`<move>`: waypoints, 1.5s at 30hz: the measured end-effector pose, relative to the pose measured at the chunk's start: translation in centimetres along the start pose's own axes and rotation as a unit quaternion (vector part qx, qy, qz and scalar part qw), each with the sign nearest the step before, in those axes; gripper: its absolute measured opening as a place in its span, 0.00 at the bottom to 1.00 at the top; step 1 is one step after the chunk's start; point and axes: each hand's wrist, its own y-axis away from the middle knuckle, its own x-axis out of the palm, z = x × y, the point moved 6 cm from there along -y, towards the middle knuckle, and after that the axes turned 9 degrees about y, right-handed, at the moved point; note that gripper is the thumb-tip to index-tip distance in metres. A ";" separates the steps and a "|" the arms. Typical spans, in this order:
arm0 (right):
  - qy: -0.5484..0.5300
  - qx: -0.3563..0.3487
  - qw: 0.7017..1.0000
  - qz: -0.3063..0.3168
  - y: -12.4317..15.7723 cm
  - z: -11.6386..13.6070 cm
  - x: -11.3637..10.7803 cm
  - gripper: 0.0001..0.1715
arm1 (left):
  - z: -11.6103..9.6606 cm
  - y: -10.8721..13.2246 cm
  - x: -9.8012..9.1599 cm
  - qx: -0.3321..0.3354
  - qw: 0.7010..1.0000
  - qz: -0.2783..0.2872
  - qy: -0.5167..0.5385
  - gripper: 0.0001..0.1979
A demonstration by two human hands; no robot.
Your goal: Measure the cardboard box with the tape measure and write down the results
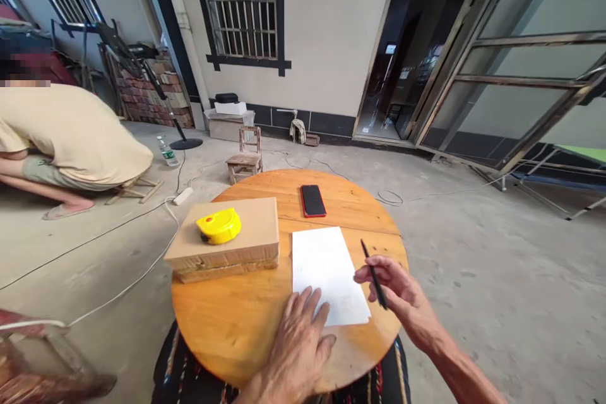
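Note:
White paper [318, 259], with a few faint marks on it, lies on a round wooden table [227, 322]. My left hand [303, 334] rests flat with fingers stretched, its fingertips on the paper's lower left edge. Over the paper's right edge, my right hand [392, 287] holds a slim black pen [374, 274] between thumb and fingers. The pen is tilted, one end pointing up and away, and looks lifted off the paper. Beyond the paper lies a dark-screened phone [313, 201] with a red edge.
Left on the table sits a cardboard box [255, 221] bearing a yellow tape measure [220, 226]. A small wooden chair [246, 154] stands behind the table. A person in a pale shirt [71, 132] crouches at left, near a water bottle [166, 151] and cables [137, 281] on the floor.

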 end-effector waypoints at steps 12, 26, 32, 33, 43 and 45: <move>0.145 -0.030 0.986 -0.074 -0.6 -1.3 1.3 0.18 | 0.9 -0.1 -0.9 0.050 0.997 -0.056 0.031 0.19; 0.148 -0.036 0.977 -0.151 -4.7 -2.4 2.5 0.16 | 1.4 -0.8 -0.9 0.083 0.987 -0.131 0.031 0.14; 0.116 0.001 0.965 -0.237 -4.0 -5.0 -0.7 0.16 | 1.2 -0.6 -0.8 0.104 0.987 -0.126 -0.012 0.16; 0.121 0.005 0.962 -0.243 -3.6 -5.4 -1.1 0.17 | 1.2 -0.5 -0.8 0.110 0.986 -0.126 -0.019 0.17; 0.102 0.088 0.959 -0.250 1.2 -9.5 -1.7 0.22 | 1.0 -0.6 0.4 0.114 0.987 -0.087 -0.064 0.21; 0.103 0.100 0.957 -0.253 1.3 -10.0 -1.8 0.23 | 0.5 -0.6 0.2 0.107 0.988 -0.091 -0.069 0.23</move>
